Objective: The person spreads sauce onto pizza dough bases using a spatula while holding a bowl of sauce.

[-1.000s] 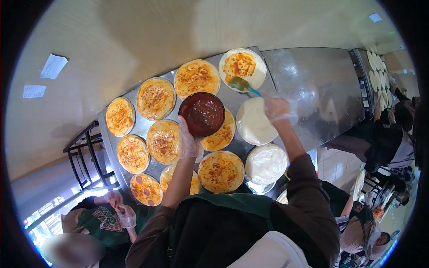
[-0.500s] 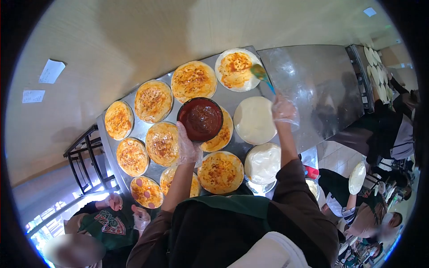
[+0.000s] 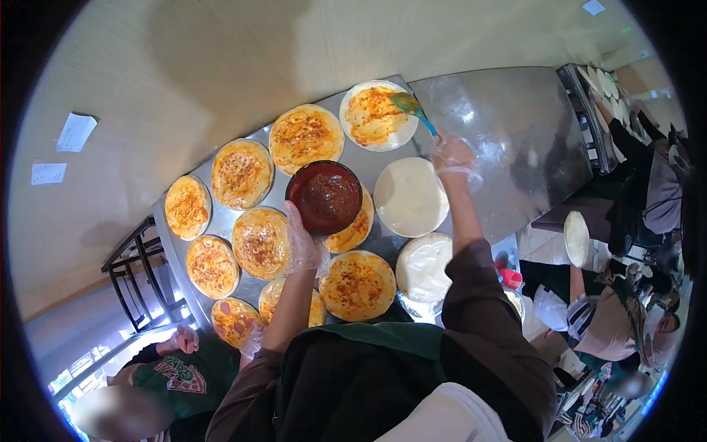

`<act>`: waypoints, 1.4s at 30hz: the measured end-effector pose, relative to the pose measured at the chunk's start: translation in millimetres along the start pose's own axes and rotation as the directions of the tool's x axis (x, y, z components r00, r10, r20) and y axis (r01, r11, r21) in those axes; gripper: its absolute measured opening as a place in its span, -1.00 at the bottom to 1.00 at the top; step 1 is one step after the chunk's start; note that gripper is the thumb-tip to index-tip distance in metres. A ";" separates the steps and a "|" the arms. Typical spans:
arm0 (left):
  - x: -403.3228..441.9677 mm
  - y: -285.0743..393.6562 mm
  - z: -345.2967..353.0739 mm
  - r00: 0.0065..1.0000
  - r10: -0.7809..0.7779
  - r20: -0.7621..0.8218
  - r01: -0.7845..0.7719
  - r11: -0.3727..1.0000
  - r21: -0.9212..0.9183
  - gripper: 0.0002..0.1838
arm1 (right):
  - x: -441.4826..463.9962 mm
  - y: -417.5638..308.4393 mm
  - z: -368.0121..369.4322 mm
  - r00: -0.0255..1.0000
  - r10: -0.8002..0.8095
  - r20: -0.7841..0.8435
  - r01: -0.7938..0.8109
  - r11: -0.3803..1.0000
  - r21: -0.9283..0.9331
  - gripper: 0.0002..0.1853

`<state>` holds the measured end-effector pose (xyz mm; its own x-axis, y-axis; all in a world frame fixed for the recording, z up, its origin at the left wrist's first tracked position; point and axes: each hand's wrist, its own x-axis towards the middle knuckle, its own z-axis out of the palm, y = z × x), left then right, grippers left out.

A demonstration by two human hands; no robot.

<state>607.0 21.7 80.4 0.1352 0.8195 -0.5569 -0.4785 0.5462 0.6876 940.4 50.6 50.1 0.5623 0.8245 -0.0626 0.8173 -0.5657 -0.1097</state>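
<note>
My gloved left hand [image 3: 303, 247] holds a dark red bowl [image 3: 324, 197] of red-brown sauce above the sauced dough rounds. In my gloved right hand [image 3: 453, 156] is the blue handle of a spatula [image 3: 407, 104], its sauce-smeared head over the right side of the top dough round [image 3: 375, 118]. Orange sauce covers much of that round, leaving a pale rim. Below it lies a plain white dough round [image 3: 410, 197], and nearer me a stack of pale rounds [image 3: 425, 268]. Several sauced rounds, such as one at the upper middle [image 3: 305, 138], lie to the left.
The metal table [image 3: 501, 140] extends right towards a rack of pale rounds [image 3: 607, 92]. A co-worker's gloved hand [image 3: 252, 340] is at a round with pink slices [image 3: 233, 321] at lower left. Another person at right holds up a pale round [image 3: 577, 239]. A black metal frame [image 3: 147, 276] stands left.
The spatula has moved over the top round from its lower part to its right side, and sauce covers more of it. The co-worker's hand at lower left has reached the round with pink slices.
</note>
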 end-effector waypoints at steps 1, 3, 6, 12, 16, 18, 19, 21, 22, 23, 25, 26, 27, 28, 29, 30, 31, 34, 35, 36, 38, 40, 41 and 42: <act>0.9 -1.9 0.4 1.000 0.001 0.001 -0.001 1.000 -0.005 -0.21 | 4.5 -1.0 14.1 1.000 -0.007 0.017 0.007 1.000 -0.003 -0.67; 3.9 -3.8 -0.2 1.000 0.007 0.002 -0.007 1.000 -0.010 -0.21 | -21.2 9.4 43.4 0.998 0.056 0.025 -0.056 0.998 0.033 -0.67; 0.3 -0.3 3.5 0.997 0.060 0.045 -0.059 0.998 -0.009 -0.20 | -89.2 12.7 56.1 0.994 0.109 0.024 -0.112 0.975 0.191 -0.67; -1.4 0.6 1.2 1.000 0.008 0.007 -0.007 1.000 -0.005 -0.20 | -88.1 -10.3 40.8 0.996 0.039 -0.079 -0.012 0.947 0.320 -0.71; -4.8 4.5 7.7 0.999 0.051 0.020 -0.051 0.999 -0.003 -0.20 | -111.1 -12.7 63.5 0.998 -0.014 -0.054 0.027 0.967 0.253 -0.74; -6.7 1.2 1.4 0.997 0.057 0.045 -0.058 0.998 0.012 -0.21 | -116.4 -16.9 52.6 0.983 -0.087 -0.160 0.133 0.942 0.308 -0.73; -7.1 -1.3 -1.5 0.998 0.050 0.042 -0.051 0.999 0.004 -0.20 | -107.5 -17.7 50.2 0.990 -0.051 -0.135 0.092 0.944 0.317 -0.72; -4.2 -2.2 -1.6 0.998 0.047 0.045 -0.047 0.999 -0.015 -0.20 | -80.2 -18.0 47.4 0.995 0.021 -0.099 0.013 0.943 0.334 -0.69; -5.8 -0.3 -0.5 0.997 0.061 0.042 -0.061 0.998 -0.010 -0.20 | -76.3 -13.0 51.7 0.996 -0.057 -0.075 0.066 0.991 0.119 -0.70; -8.8 1.4 1.0 0.996 0.078 0.040 -0.078 0.997 -0.005 -0.20 | -79.7 -9.4 52.6 0.994 -0.074 -0.078 0.084 0.987 0.137 -0.71; -7.9 5.1 2.3 0.995 0.091 0.046 -0.091 0.996 -0.012 -0.20 | -94.5 -9.2 39.9 0.990 -0.118 -0.075 0.129 0.978 0.167 -0.72; -9.5 5.2 -0.1 0.996 0.079 0.051 -0.078 0.997 -0.020 -0.20 | -94.2 -13.1 35.5 0.987 -0.131 -0.094 0.146 0.974 0.176 -0.73; -11.8 4.6 -2.8 0.996 0.066 0.057 -0.065 0.998 -0.026 -0.20 | -90.4 -21.4 29.7 0.983 -0.142 -0.113 0.161 0.969 0.185 -0.73; -13.3 4.2 -4.8 0.997 0.057 0.045 -0.056 0.998 -0.024 -0.20 | -82.7 -30.3 25.3 0.979 -0.151 -0.138 0.176 0.965 0.196 -0.74; -13.6 4.4 -6.0 0.998 0.051 0.036 -0.050 0.999 -0.022 -0.20 | -70.2 -39.8 22.1 0.984 -0.160 -0.076 0.171 0.969 0.179 -0.73; -12.7 4.9 -6.3 0.999 0.047 0.027 -0.047 0.999 -0.021 -0.20 | -52.3 -50.6 19.7 0.986 -0.168 -0.016 0.169 0.972 0.163 -0.72; -12.3 5.6 -6.0 0.998 0.058 0.030 -0.057 0.998 -0.027 -0.20 | -35.3 -59.1 19.8 0.983 -0.176 0.046 0.168 0.975 0.145 -0.72; -15.5 4.2 -7.1 0.997 0.080 0.020 -0.080 0.996 -0.042 -0.20 | -0.2 -74.8 29.2 0.962 -0.266 0.061 0.266 0.964 0.001 -0.69; -16.9 3.7 -8.5 0.996 0.090 0.009 -0.090 0.995 -0.039 -0.20 | -2.1 -72.0 31.1 0.946 -0.322 0.017 0.323 0.946 -0.021 -0.71; -17.9 4.6 -10.2 0.995 0.101 -0.001 -0.101 0.994 -0.038 -0.20 | -5.8 -65.2 29.1 0.925 -0.379 -0.028 0.378 0.925 -0.047 -0.73; -20.1 7.2 -11.8 0.995 0.104 -0.008 -0.105 0.994 -0.034 -0.21 | -14.9 -62.9 12.8 0.906 -0.420 -0.048 0.413 0.905 -0.105 -0.75; -22.9 8.2 -10.5 0.996 0.082 -0.023 -0.083 0.996 -0.046 -0.22 | -13.9 -71.6 -2.6 0.902 -0.424 -0.083 0.417 0.904 -0.091 -0.76; -24.2 9.3 -9.4 0.998 0.059 -0.034 -0.061 0.997 -0.055 -0.23 | -15.2 -73.1 -7.0 0.901 -0.423 -0.098 0.416 0.905 -0.084 -0.76; -23.5 10.4 -8.2 0.998 0.043 -0.042 -0.045 0.997 -0.065 -0.23 | -13.8 -73.9 -10.5 0.915 -0.402 -0.031 0.398 0.912 -0.096 -0.74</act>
<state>591.7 6.7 96.8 0.0786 0.8341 -0.5460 -0.5394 0.4962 0.6804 873.7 80.9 69.5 0.1898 0.9817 0.0173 0.9815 -0.1893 -0.0294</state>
